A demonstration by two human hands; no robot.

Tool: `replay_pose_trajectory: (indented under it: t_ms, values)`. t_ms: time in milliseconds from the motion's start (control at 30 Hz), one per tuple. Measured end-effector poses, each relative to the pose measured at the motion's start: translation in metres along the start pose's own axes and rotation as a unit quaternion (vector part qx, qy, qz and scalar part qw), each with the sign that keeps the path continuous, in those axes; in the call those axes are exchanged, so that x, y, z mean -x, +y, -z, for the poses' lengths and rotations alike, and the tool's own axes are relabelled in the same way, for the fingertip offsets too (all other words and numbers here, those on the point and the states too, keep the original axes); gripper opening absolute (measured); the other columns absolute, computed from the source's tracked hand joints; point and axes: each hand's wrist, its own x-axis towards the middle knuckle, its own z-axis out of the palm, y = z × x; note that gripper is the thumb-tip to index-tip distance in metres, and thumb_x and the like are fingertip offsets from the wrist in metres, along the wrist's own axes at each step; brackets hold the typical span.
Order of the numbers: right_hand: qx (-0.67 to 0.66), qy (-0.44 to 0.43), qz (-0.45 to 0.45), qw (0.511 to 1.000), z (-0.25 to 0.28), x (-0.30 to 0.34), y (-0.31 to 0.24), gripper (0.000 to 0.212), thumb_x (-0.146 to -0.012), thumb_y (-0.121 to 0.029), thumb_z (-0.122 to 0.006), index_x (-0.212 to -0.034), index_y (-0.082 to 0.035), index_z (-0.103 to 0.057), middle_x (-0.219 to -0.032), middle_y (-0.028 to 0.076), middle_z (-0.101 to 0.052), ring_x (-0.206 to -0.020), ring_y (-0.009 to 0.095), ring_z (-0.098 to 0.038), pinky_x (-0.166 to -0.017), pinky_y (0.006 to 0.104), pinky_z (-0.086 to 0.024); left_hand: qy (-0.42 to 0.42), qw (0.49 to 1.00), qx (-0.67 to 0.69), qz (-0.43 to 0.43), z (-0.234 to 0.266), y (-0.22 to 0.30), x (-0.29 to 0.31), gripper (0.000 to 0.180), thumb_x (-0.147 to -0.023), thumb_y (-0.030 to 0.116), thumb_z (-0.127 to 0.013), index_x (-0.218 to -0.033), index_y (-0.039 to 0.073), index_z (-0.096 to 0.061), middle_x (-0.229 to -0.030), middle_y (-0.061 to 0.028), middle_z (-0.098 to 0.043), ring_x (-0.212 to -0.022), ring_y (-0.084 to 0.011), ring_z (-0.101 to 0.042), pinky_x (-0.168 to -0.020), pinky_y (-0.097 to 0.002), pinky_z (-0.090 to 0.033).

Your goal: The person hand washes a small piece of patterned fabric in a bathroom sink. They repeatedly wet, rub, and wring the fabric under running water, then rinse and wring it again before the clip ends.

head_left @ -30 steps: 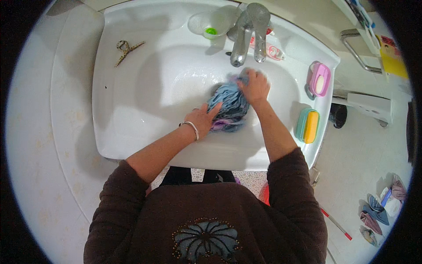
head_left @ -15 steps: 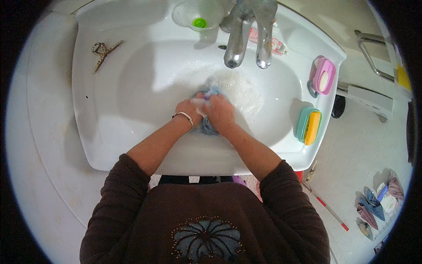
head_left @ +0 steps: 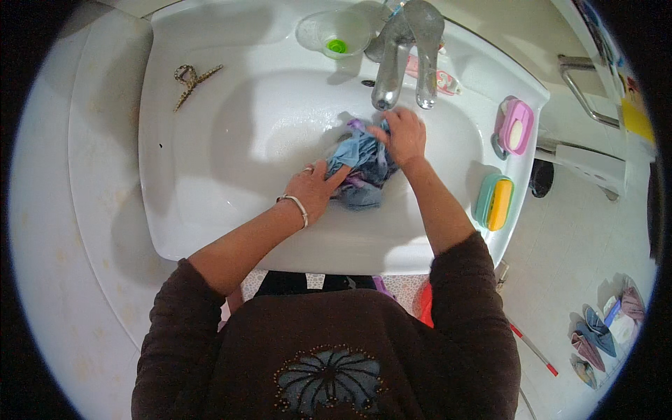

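here, a crumpled blue-and-purple cloth (head_left: 358, 149) lies in the glossy white ceramic basin (head_left: 245, 143), near the silver metal faucet (head_left: 414, 31); the right hand (head_left: 406, 137) curls around its upper right edge, gripping, while the left hand (head_left: 312, 189) touches its left side, grip impossible to tell.

Head-worn fisheye, facing down, close above white sink (head_left: 234, 171)

The right hand (head_left: 406, 138) hides some cloth (head_left: 359, 170); the sweater (head_left: 325, 320) is cropped below.
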Motion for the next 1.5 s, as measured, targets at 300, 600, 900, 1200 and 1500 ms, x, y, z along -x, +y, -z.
replay_pose_trajectory:
  t_ms: [300,600,900,1200,1500]
  values:
    - [-0.320,-0.100,0.217,0.917,0.040,0.103,-0.056,0.018,-0.075,-0.016,-0.064,-0.087,-0.004,-0.058,-0.105,0.015,-0.056,-0.098,0.034,-0.052,-0.084,0.0415,-0.044,-0.045,0.980,0.138,0.133,-0.025,-0.016,-0.032,0.025,-0.086,0.016,-0.051,-0.108,0.008,-0.043,-0.097,-0.0206,-0.061,-0.092,-0.0388,-0.059,-0.079,-0.0477,-0.048]
    - [-0.160,-0.004,-0.145,0.977,-0.052,0.037,-0.074,0.021,-0.081,-0.027,-0.055,-0.083,-0.006,-0.059,-0.087,0.016,-0.061,-0.079,0.034,-0.060,-0.070,0.0457,-0.048,-0.107,0.971,0.102,0.187,-0.022,-0.005,-0.049,0.024,-0.089,0.013,-0.041,-0.111,0.003,-0.039,-0.092,-0.0223,-0.064,-0.088,-0.0388,-0.063,-0.075,-0.0471,-0.050]
    - [-0.013,-0.012,0.073,0.997,-0.044,-0.029,-0.020,0.020,-0.080,-0.031,-0.056,-0.085,-0.013,-0.063,-0.083,0.012,-0.063,-0.077,0.030,-0.062,-0.066,0.0453,-0.050,-0.037,0.999,-0.003,0.025,-0.033,-0.007,-0.028,0.053,-0.088,0.013,-0.048,-0.135,0.003,-0.025,-0.105,-0.0259,-0.053,-0.092,-0.0403,-0.058,-0.079,-0.0453,-0.048]
    - [-0.368,-0.043,0.082,0.925,-0.004,0.089,-0.037,0.033,-0.071,-0.015,-0.069,-0.101,-0.007,-0.058,-0.125,0.017,-0.047,-0.114,0.036,-0.045,-0.093,0.0441,-0.041,-0.034,0.993,0.064,0.091,-0.037,-0.029,-0.037,0.052,-0.088,0.011,-0.049,-0.135,0.016,-0.027,-0.105,-0.0263,-0.055,-0.093,-0.0421,-0.059,-0.077,-0.0474,-0.049]
    - [-0.159,0.006,-0.027,0.987,-0.038,0.069,-0.089,0.021,-0.078,-0.030,-0.060,-0.076,-0.009,-0.060,-0.088,0.010,-0.057,-0.085,0.026,-0.058,-0.071,0.0398,-0.049,-0.058,0.977,0.124,0.162,-0.034,-0.008,-0.052,0.049,-0.085,0.019,-0.051,-0.125,0.000,-0.030,-0.092,-0.0225,-0.064,-0.084,-0.0385,-0.063,-0.073,-0.0462,-0.051]
